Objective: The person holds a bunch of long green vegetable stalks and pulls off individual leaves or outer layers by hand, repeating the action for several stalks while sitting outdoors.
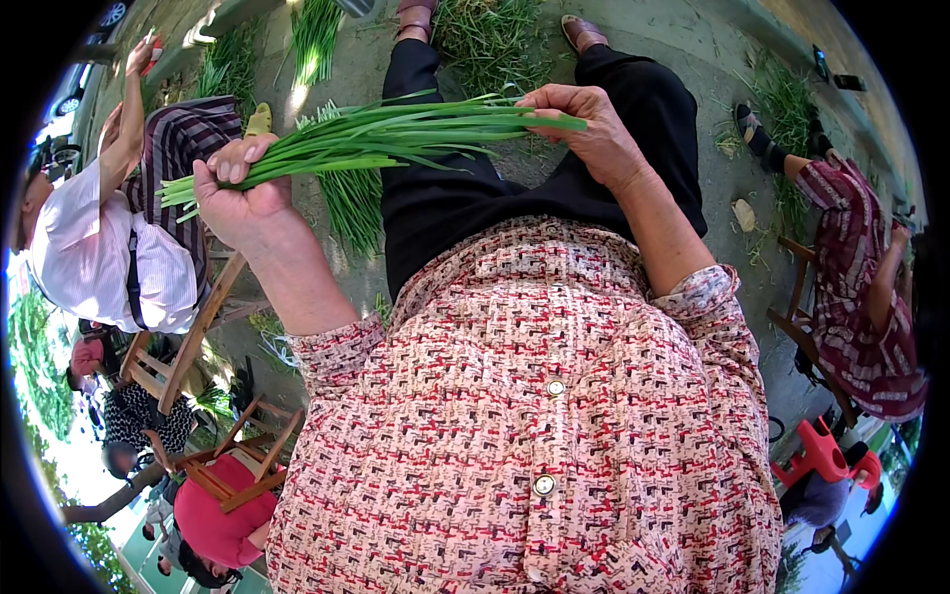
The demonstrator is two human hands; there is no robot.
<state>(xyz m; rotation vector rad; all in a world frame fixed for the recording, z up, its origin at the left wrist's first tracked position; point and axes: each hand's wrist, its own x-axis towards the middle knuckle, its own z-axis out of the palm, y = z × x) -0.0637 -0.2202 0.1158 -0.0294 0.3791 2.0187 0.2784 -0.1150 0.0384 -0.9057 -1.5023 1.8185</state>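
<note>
A bunch of garlic chives (349, 141) stretches across above my thighs, its pale cut ends on the left and its green tips on the right. My left hand (245, 174) is closed around the bunch close to the pale ends. At the other end, my right hand (586, 122) pinches some blade tips between thumb and fingers. One wide flat blade crosses in front of its fingertips. Below the bunch, beside my left leg, more garlic chives (352, 208) lie on the concrete, their pale ends partly hidden behind the held bunch.
A heap of loose grassy leaves (490, 48) lies between my feet. Another bundle of chives (315, 37) is on the ground ahead. People sit on wooden chairs (200, 334) to the left and at the right. A red plastic stool (816, 453) stands behind right.
</note>
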